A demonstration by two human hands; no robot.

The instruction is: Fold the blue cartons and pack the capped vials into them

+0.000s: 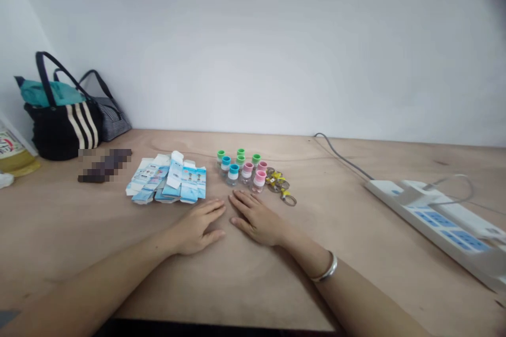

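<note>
My left hand [200, 226] lies flat on the wooden table, fingers stretched out, holding nothing. Beside it, my right hand [256, 221] rests palm down with its fingers extended, also free of any object. Just beyond the fingertips stand several small clear bottles with coloured tops: a pink-topped bottle [259, 181], a blue-topped bottle [233, 175] and a green-topped bottle [241, 160] among them. Right of the bottles is a small heap of metal key rings [280, 184] with yellow parts. Several flattened blue and white cardboard boxes [169, 179] overlap in a pile beyond my left hand.
A white power strip [427, 221] with a grey cable [343, 155] lies at the right. At the back left stand a black bag [59, 129] with white stripes and a grey striped bag [114, 118]. A bottle of yellow liquid [16, 155] is at the left edge.
</note>
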